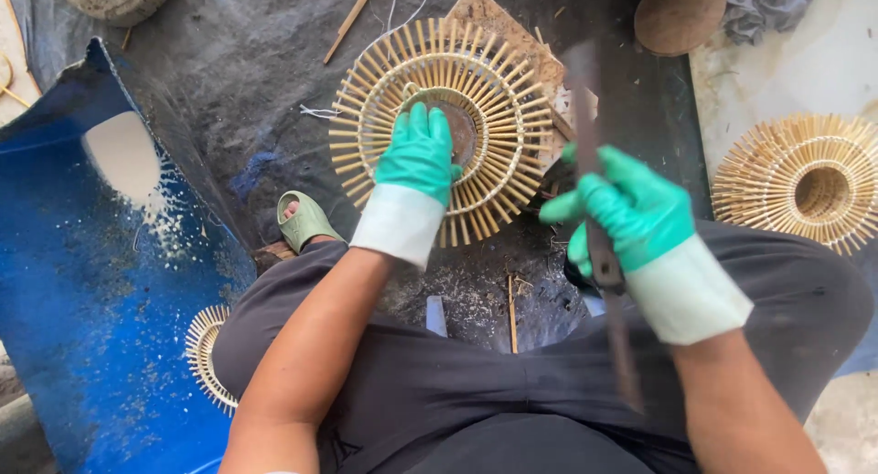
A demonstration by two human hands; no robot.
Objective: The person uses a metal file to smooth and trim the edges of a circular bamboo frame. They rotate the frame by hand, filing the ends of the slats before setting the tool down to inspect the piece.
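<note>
Bamboo ring (476, 90) under left hand (416, 154); right hand (631, 213) holds blade (585, 136).

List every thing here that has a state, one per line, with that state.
left hand: gloved, pressed flat on the bamboo ring frame
right hand: gloved, closed around the long dark blade
long dark blade: raised, motion-blurred
bamboo ring frame: lying flat on a board, spokes splayed outward
second bamboo frame: lying apart, untouched
third bamboo frame: partly hidden under the leg
green sandal: worn on foot
</note>
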